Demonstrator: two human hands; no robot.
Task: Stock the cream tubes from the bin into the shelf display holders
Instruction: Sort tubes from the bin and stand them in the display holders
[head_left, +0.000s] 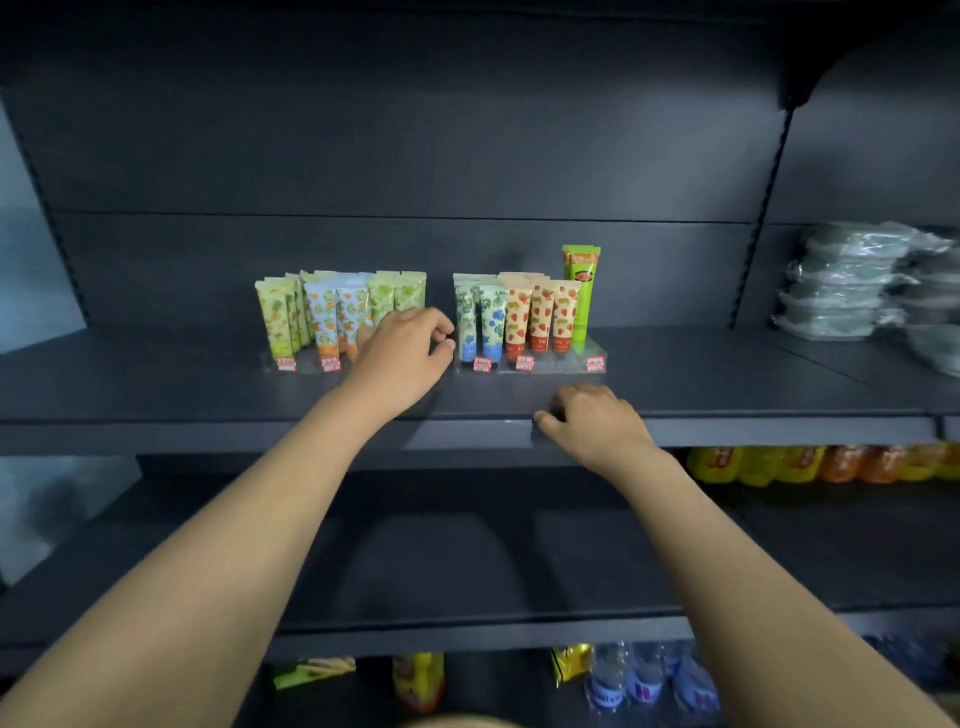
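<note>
Most of the stocking looks done. Just beyond the left hand (402, 358) a clear left holder (306, 368) stands on the shelf (727, 374), filled with upright tubes (332, 312) in yellow-green, blue-and-orange and green prints. This hand covers the near right part of that holder, so I cannot tell whether those front places are filled. Its fingers are curled with thumb and forefinger close together at the gap between the two holders. Whether they pinch a tube, touch the holder or hold nothing cannot be told from this view. Beyond the right hand (597, 423), and just to the right of the left hand, sits the right holder (550, 365). It carries rows of blue-flower and strawberry tubes, and one tall tube (581, 291) stands alone at its far right end. The places in front of that tall tube appear bare, so I judge this end to be the main gap left to fill. The right hand rests on the front edge of the shelf, nearer the person than the right holder. Its fingers are loosely bent and nothing is visible in them. The bin is not in view, so how many tubes remain to be placed cannot be read here. My guess is that the task is in its last stretch, with any further work being tidying the rows near the left hand and filling the right end, if stock remains.
</note>
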